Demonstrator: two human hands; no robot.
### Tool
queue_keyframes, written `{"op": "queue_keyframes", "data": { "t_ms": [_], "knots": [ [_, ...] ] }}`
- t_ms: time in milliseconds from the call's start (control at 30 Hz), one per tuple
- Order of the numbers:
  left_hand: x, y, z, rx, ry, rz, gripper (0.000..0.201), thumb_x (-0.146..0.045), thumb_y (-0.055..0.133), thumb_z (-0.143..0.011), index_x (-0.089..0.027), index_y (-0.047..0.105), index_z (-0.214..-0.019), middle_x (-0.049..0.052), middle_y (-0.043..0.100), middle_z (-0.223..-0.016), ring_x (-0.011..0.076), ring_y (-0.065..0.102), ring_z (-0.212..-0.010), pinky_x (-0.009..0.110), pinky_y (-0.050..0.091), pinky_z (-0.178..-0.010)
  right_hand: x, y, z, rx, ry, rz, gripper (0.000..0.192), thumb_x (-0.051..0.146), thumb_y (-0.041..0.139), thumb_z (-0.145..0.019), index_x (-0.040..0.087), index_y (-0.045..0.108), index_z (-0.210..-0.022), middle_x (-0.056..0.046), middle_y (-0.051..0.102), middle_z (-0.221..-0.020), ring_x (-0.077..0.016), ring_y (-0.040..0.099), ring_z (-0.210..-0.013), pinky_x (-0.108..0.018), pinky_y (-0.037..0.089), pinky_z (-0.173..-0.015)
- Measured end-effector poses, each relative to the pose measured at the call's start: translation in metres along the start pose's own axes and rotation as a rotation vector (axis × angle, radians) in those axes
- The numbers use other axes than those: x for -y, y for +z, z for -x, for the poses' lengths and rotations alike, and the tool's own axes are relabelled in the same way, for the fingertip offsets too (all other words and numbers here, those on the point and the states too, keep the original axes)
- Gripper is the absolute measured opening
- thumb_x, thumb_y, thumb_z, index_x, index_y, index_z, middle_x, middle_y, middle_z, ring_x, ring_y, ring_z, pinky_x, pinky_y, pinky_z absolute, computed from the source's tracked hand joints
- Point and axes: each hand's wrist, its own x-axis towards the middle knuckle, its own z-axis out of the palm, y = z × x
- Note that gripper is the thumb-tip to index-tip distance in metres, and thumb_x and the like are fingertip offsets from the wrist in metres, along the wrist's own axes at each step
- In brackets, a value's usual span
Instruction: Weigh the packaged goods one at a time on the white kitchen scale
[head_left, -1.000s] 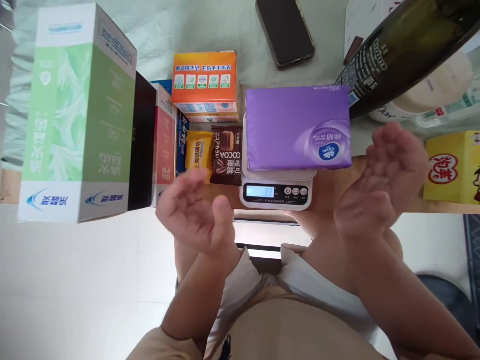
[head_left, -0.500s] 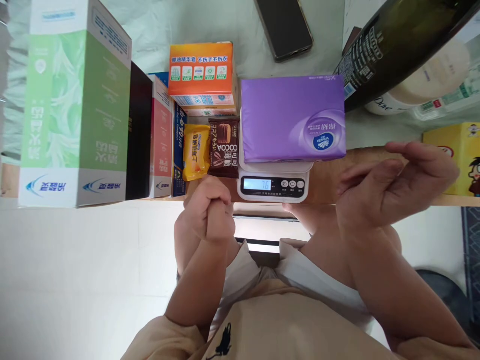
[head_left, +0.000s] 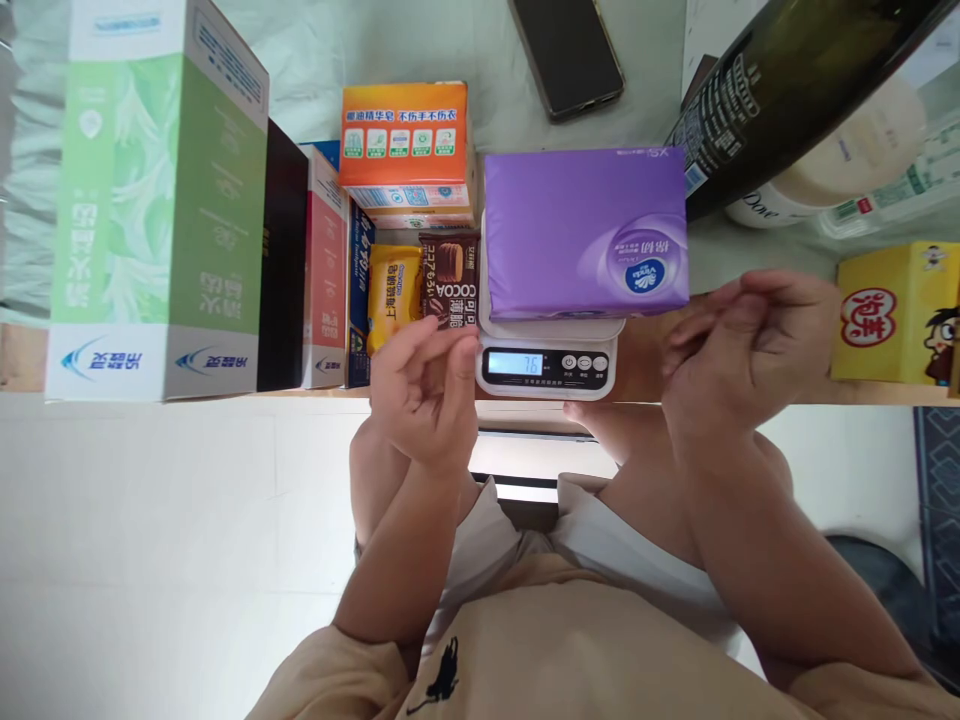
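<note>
A purple tissue pack (head_left: 585,235) lies on a white kitchen scale (head_left: 491,388), whose lit display seems to read 76. My left hand (head_left: 424,400) is raised at the table's front edge, just left of the scale. Its fingers are loosely bent, the thumb stands apart, and nothing is in it. Behind it lie a brown cocoa biscuit packet (head_left: 452,265), partly covered by my fingers, and a yellow wrapped packet (head_left: 394,290). To the right of the scale hovers my right hand (head_left: 739,350), empty, fingers half curled and loose, apart from the tissue pack.
At left stand a tall green-and-white box (head_left: 157,200), a black box (head_left: 285,260), a pink box (head_left: 326,290) and a blue box (head_left: 360,300). An orange box (head_left: 405,135) and a phone (head_left: 574,55) lie behind. At right are a dark bottle (head_left: 795,85), a Dove container (head_left: 840,160) and a yellow box (head_left: 892,320).
My left hand has uncurled from a fist and risen slightly towards the biscuit packet. My right hand has shifted a little left, uncovering more of the yellow box. The tissue pack stays on the scale.
</note>
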Motion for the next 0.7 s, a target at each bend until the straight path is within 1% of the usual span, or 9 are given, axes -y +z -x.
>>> {"op": "queue_keyframes", "data": {
  "t_ms": [67, 100, 200, 267, 333, 400, 433, 600, 700],
  "knots": [
    [-0.003, 0.003, -0.001, -0.034, -0.012, 0.031, 0.025, -0.046, 0.064, -0.114, -0.023, 0.075, -0.115, -0.005, 0.076, -0.075, 0.0097, 0.072, -0.061, 0.027, 0.063, -0.066, 0.002, 0.001, 0.000, 0.009, 0.012, 0.012, 0.050, 0.069, 0.069, -0.103, 0.020, 0.061, -0.105, 0.007, 0.065, -0.078, -0.0054, 0.051, -0.041, -0.021, 0.031, -0.034],
    [-0.003, 0.004, -0.002, -0.045, 0.003, 0.051, 0.024, -0.043, 0.060, -0.116, -0.024, 0.076, -0.117, -0.004, 0.079, -0.080, 0.0092, 0.073, -0.062, 0.027, 0.063, -0.067, 0.002, 0.001, 0.001, 0.011, 0.021, 0.020, 0.048, 0.067, 0.062, -0.107, 0.019, 0.062, -0.100, 0.008, 0.060, -0.068, -0.0061, 0.047, -0.037, -0.022, 0.027, -0.034],
    [0.002, 0.009, -0.005, -0.027, 0.085, 0.113, 0.028, -0.039, 0.063, -0.115, -0.028, 0.072, -0.139, 0.003, 0.081, -0.130, 0.0146, 0.083, -0.102, 0.032, 0.070, -0.087, 0.001, 0.001, 0.004, 0.001, -0.008, 0.044, 0.048, 0.057, 0.044, -0.113, 0.019, 0.064, -0.090, 0.010, 0.040, -0.049, -0.0081, 0.040, -0.039, -0.023, 0.031, -0.043],
    [0.007, 0.012, -0.005, 0.087, 0.116, 0.164, 0.042, -0.044, 0.063, -0.114, -0.029, 0.065, -0.153, 0.006, 0.071, -0.153, 0.0231, 0.074, -0.138, 0.044, 0.067, -0.115, -0.001, 0.000, 0.006, 0.004, -0.078, 0.044, 0.036, 0.051, 0.054, -0.105, 0.019, 0.068, -0.101, 0.004, 0.058, -0.066, -0.0100, 0.056, -0.056, -0.026, 0.048, -0.059],
    [0.010, 0.017, -0.002, 0.216, 0.124, 0.236, 0.054, -0.048, 0.055, -0.115, -0.028, 0.056, -0.165, 0.006, 0.063, -0.166, 0.0279, 0.059, -0.159, 0.052, 0.053, -0.137, -0.002, -0.001, 0.009, 0.108, -0.125, 0.040, 0.043, 0.053, 0.061, -0.098, 0.022, 0.068, -0.126, -0.005, 0.075, -0.108, -0.0166, 0.075, -0.093, -0.035, 0.063, -0.084],
    [0.011, 0.024, 0.002, 0.314, 0.132, 0.289, 0.062, -0.049, 0.050, -0.115, -0.027, 0.045, -0.174, 0.006, 0.055, -0.176, 0.0285, 0.051, -0.168, 0.053, 0.043, -0.145, -0.003, 0.002, 0.012, 0.262, -0.152, 0.036, 0.057, 0.058, 0.060, -0.100, 0.029, 0.060, -0.148, -0.008, 0.070, -0.147, -0.0232, 0.074, -0.130, -0.045, 0.064, -0.109],
    [0.011, 0.028, 0.004, 0.331, 0.157, 0.300, 0.066, -0.050, 0.049, -0.115, -0.028, 0.042, -0.177, 0.006, 0.053, -0.178, 0.0284, 0.049, -0.169, 0.052, 0.043, -0.145, -0.003, 0.004, 0.014, 0.326, -0.165, 0.017, 0.060, 0.059, 0.059, -0.101, 0.032, 0.058, -0.155, -0.007, 0.067, -0.155, -0.0247, 0.071, -0.139, -0.048, 0.061, -0.117],
    [-0.002, 0.039, 0.006, 0.201, 0.309, 0.276, 0.076, -0.061, 0.046, -0.111, -0.026, 0.038, -0.178, 0.010, 0.058, -0.172, 0.0303, 0.056, -0.165, 0.050, 0.051, -0.137, 0.007, 0.021, 0.031, 0.320, -0.146, -0.263, 0.053, 0.053, 0.064, -0.099, 0.032, 0.069, -0.148, -0.005, 0.070, -0.144, -0.0264, 0.068, -0.136, -0.050, 0.057, -0.123],
    [-0.033, 0.023, 0.010, 0.144, 0.312, 0.211, 0.076, -0.065, 0.030, -0.112, -0.025, 0.038, -0.176, 0.012, 0.061, -0.166, 0.0326, 0.060, -0.161, 0.057, 0.050, -0.138, 0.019, 0.021, 0.044, 0.260, -0.126, -0.303, 0.057, 0.058, 0.059, -0.098, 0.034, 0.062, -0.149, -0.004, 0.064, -0.146, -0.0282, 0.063, -0.141, -0.054, 0.054, -0.127]
  ]
}}
